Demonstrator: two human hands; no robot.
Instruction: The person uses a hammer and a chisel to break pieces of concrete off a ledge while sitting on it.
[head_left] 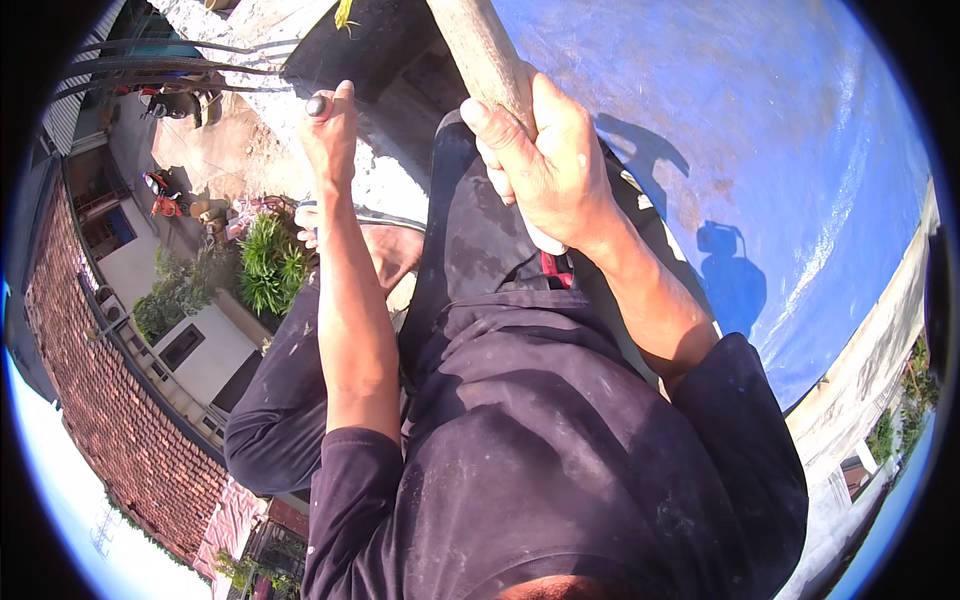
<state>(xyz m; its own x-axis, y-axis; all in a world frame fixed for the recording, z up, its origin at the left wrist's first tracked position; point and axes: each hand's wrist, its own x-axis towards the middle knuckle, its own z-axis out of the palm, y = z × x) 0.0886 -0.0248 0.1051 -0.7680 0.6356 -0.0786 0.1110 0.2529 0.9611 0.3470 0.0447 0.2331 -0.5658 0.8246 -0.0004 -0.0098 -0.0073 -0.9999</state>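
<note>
My right hand (pixel 550 160) is closed round a thick, pale wooden handle (pixel 475 45). Its lower end shows below my fist, and the upper part runs out of the top of the head view. To the left, my left hand (pixel 330 135) grips a dark rod (pixel 317 105), seen end-on with its rounded tip above the fist; the rest is hidden behind the hand. My bent knee in dark trousers (pixel 470 210) lies between the hands. One of my feet (pixel 390 250) shows beyond the left forearm.
A blue sheet-like surface (pixel 850 130) spreads at the right, with my shadow on it. Rough white masonry (pixel 375 180) and black cables (pixel 170 68) are at the upper left. Far below lie a courtyard (pixel 200 150) with motorbikes, green plants (pixel 270 255) and a tiled roof (pixel 120 400).
</note>
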